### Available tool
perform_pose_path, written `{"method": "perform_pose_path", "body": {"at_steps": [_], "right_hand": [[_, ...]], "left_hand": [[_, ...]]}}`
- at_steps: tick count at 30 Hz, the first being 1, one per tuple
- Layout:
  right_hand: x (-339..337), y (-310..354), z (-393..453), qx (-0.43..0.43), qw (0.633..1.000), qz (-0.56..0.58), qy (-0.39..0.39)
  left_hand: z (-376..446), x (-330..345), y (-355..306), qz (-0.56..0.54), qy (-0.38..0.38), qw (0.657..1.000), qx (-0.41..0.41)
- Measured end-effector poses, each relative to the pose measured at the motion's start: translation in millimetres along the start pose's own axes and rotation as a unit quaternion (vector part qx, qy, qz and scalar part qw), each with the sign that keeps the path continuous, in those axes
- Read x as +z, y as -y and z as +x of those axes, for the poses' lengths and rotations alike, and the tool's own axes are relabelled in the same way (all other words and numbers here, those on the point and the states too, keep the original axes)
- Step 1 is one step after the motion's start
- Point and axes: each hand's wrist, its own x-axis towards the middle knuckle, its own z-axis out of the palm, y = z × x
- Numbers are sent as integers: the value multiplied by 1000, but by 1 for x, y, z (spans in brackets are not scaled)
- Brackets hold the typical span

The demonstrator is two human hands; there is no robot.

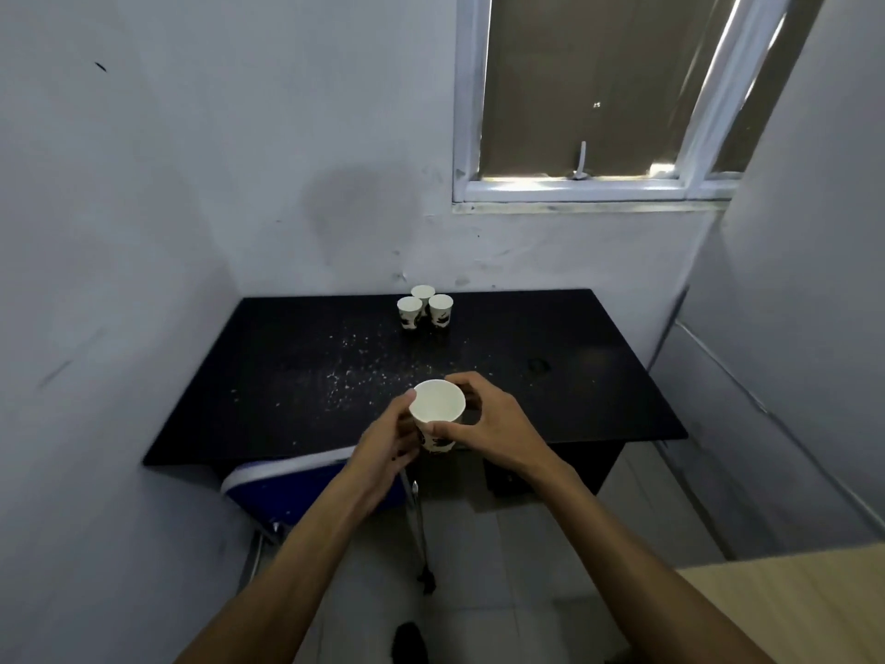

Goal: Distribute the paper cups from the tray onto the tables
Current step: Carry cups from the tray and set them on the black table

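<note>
- Both hands are holding one white paper cup upright above the near edge of the black table.
- Left hand is gripping the cup's left side, thumb up by the rim, fingers wrapping low on the wall.
- Right hand is gripping the right side, thumb crossing the front below the rim, fingers curling round the back.
- Cup is showing a dark print near its base; the inside is looking empty. Can't tell if this is a single cup or a nested stack.
- Three more cups are standing upright in a tight cluster at the far middle of the table, close to the wall, touching or nearly touching each other, same dark print.
- White specks are lying scattered over the middle of the tabletop, between the cluster and the held cup.
- Blue chair is sitting tucked against the table's near left side, below the left forearm.
- Corner of a light wooden surface is showing at bottom right, well apart from the black table.
- Window is sitting in the wall above the table's right half.
</note>
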Motion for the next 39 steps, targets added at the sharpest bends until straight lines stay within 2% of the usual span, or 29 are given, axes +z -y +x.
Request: {"method": "perform_pose_path", "body": {"at_steps": [4, 7, 10, 14, 20, 24, 34, 39], "right_hand": [[0, -40, 78, -2, 1000, -10, 0], [3, -64, 129, -12, 1000, -21, -20], [4, -89, 176, 8, 999, -33, -43], [4, -125, 233, 44, 997, -42, -51], [5, -177, 308, 110, 993, -32, -22], [7, -214, 355, 158, 987, 12, -7], [26, -275, 439, 269, 961, 60, 31], [39, -296, 457, 321, 945, 62, 10]], "left_hand": [[81, -2, -37, 128, -32, 987, 86], [136, -4, -61, 187, -20, 976, 105], [193, -3, -81, 199, -25, 974, 107], [269, -3, -92, 176, -46, 982, 40], [355, -10, -89, 115, -56, 992, -18], [405, -12, -80, 78, -85, 993, -39], [494, -15, -58, 4, -187, 976, -115], [515, -12, -54, -11, -210, 969, -129]]}}
